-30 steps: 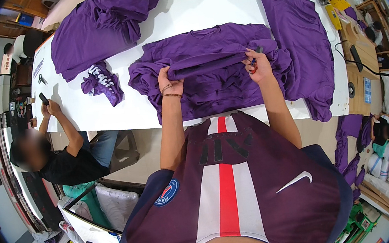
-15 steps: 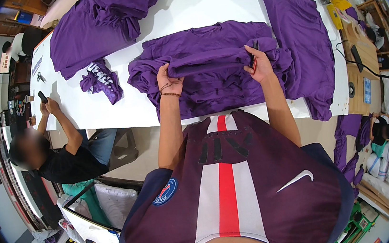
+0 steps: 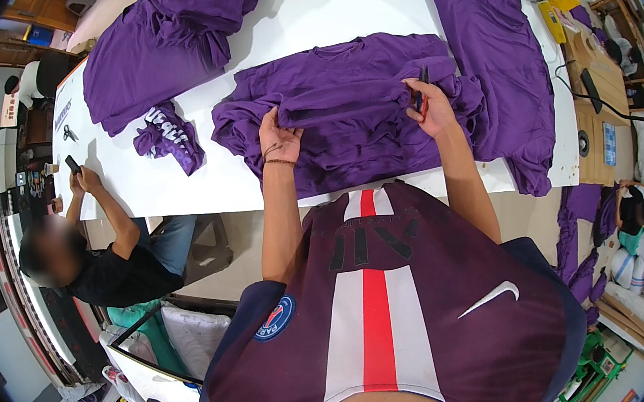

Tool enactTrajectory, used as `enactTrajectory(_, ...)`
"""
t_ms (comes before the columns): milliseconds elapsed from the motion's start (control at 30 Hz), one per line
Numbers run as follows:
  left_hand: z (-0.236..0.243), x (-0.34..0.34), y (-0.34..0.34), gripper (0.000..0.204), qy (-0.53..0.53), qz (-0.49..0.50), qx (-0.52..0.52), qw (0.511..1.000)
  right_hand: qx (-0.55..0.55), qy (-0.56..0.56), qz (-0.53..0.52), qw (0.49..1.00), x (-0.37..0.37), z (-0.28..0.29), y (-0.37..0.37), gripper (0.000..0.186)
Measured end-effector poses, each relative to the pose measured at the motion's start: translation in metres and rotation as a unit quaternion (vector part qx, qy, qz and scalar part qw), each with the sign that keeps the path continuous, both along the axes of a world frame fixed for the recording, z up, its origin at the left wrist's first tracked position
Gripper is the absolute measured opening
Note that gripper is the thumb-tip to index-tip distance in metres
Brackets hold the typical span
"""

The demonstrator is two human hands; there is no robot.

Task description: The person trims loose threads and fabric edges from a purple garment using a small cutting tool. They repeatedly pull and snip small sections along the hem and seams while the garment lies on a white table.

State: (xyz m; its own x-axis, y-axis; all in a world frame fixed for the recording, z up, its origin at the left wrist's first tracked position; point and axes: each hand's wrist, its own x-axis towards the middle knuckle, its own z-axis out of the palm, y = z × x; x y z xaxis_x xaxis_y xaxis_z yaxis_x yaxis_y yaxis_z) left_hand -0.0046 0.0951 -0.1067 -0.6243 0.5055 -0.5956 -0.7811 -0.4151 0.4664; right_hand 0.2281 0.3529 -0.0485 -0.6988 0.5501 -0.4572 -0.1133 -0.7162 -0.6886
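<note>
A purple T-shirt point(image 3: 345, 57) lies spread on the white table point(image 3: 217, 187) in front of me, its neckline at the far side. My left hand point(image 3: 281, 139) is closed on a gathered fold of it, fingertips tucked under the cloth. At the fold's other end, my right hand point(image 3: 434, 111) pinches the fabric. Tucked in that same hand are small thread snips point(image 3: 423, 99), red at the grip with a dark tip pointing away. The fold is stretched between both hands, a little above the rest of the shirt.
Purple garments are heaped point(image 3: 154, 53) at the far left, with a small printed purple piece point(image 3: 170, 139) nearer. Another purple garment point(image 3: 501, 85) lies on the right. Scissors point(image 3: 69, 133) rest at the left edge, where a seated person point(image 3: 118, 260) holds a phone point(image 3: 73, 163).
Both hands keep their hold on the shirt and have barely shifted. The snips stand slightly more upright in my right hand. The view has moved a little.
</note>
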Motion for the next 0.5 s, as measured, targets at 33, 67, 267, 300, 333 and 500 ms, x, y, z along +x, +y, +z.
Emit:
enactTrajectory(33, -0.001, 0.000, -0.002, 0.020, 0.007, -0.007, -0.005, 1.000, 0.007, 0.000, 0.003, 1.000, 0.000, 0.002, 0.000, 0.011)
enactTrajectory(67, -0.002, 0.000, -0.004, 0.023, 0.014, -0.014, -0.011, 1.000, 0.015, 0.001, 0.006, 1.000, 0.000, 0.003, -0.001, 0.013)
enactTrajectory(267, 0.002, -0.003, -0.010, 0.025, 0.025, -0.036, -0.010, 0.999, 0.048, 0.025, 0.019, 0.998, 0.004, -0.002, 0.004, 0.018)
enactTrajectory(300, 0.009, -0.003, -0.008, 0.025, 0.025, -0.043, -0.010, 0.999, 0.047, 0.025, 0.016, 0.998, 0.003, -0.001, 0.004, 0.019)
enactTrajectory(333, 0.015, -0.001, -0.005, 0.023, 0.027, -0.039, -0.036, 0.998, 0.047, 0.025, 0.012, 0.998, 0.002, 0.000, 0.004, 0.020)
enactTrajectory(500, 0.010, 0.003, 0.000, 0.023, 0.279, -0.111, -0.301, 0.905, 0.135, -0.077, 0.021, 0.988, -0.007, -0.002, -0.002, 0.023)
